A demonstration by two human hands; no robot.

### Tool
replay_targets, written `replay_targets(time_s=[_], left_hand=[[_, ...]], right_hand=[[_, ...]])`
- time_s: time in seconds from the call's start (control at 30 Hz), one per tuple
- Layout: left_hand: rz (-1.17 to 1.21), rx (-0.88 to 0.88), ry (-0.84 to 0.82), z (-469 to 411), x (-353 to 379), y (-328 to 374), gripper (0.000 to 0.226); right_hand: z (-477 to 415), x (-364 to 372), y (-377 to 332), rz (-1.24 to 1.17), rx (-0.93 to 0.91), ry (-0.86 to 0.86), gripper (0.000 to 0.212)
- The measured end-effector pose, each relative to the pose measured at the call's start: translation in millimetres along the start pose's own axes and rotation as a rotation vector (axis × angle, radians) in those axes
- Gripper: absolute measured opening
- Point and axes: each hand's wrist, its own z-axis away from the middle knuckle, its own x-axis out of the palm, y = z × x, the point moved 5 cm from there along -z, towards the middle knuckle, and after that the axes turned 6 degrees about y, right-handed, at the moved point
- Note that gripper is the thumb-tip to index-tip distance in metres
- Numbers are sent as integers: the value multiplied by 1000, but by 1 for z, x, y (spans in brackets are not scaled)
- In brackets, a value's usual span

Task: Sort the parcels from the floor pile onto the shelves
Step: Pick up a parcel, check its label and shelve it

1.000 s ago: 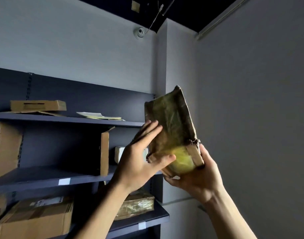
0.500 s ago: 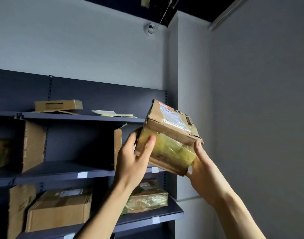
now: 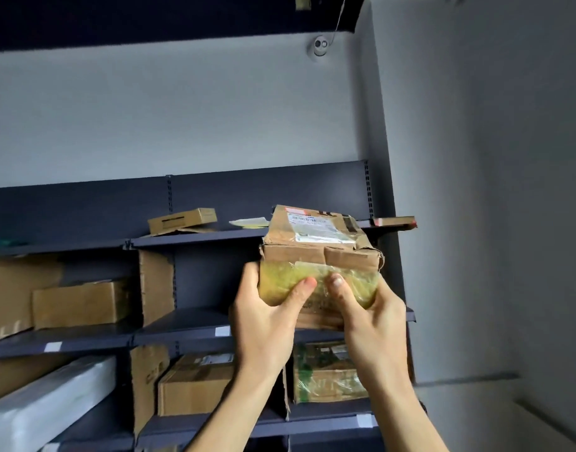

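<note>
Gripping noted at both sides: taped parcel (image 3: 319, 243) held by left hand (image 3: 267, 324) and right hand (image 3: 371, 324), fingers (image 3: 250, 275) curled round its lower part, thumbs pressed on near face. Parcel in air before right bay, level with top shelf (image 3: 195, 240), label faced up.

Dark blue metal shelving (image 3: 264, 187) stood behind the left hand (image 3: 267, 324); grey walls (image 3: 182, 119) rose above, a dome camera (image 3: 320, 47) higher still.

Shelving, dark. Top shelf (image 3: 195, 240) is carrying a flat carton (image 3: 182, 220) and a pale envelope (image 3: 249, 222); middle shelf (image 3: 188, 321) is bearing a brown box (image 3: 78, 305); lower shelf (image 3: 312, 425) is holding a labelled carton (image 3: 195, 386) and a film-wrapped parcel (image 3: 326, 373).
</note>
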Motion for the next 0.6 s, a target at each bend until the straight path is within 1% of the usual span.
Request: replay_targets(time_s=[0.13,0.23,0.27,0.33,0.4,0.43,0.47,0.53,0.57,0.6], left_hand=[[-53,53,93,2,-16,4,32],[-106,-21,67,-5,-38,3,37],[-132,-70,39,-8,-48,0,43],[-140,-204,-7,-17,-73,-9,63],[-45,-401,-9,-28,-101,-17,84],[24,-495,-23,-34,-115,-22,87],[95,-570,-34,-39,-129,-26,83],[193,-655,11,-48,-159,-41,68],[220,-674,39,-50,-174,-50,65],[247,-691,65,-52,-190,-59,63]], right_hand=[[10,18,-7,-52,-27,24,11],[18,34,-6,-81,-19,-30,17],[21,41,-3,-91,-13,-69,23],[30,59,4,-49,-42,-133,48],[42,78,9,68,-161,-165,72],[48,89,11,117,-236,-199,77],[55,102,13,149,-310,-250,77],[74,131,16,144,-400,-362,72],[84,147,16,112,-403,-411,69],[95,163,13,59,-365,-448,66]])
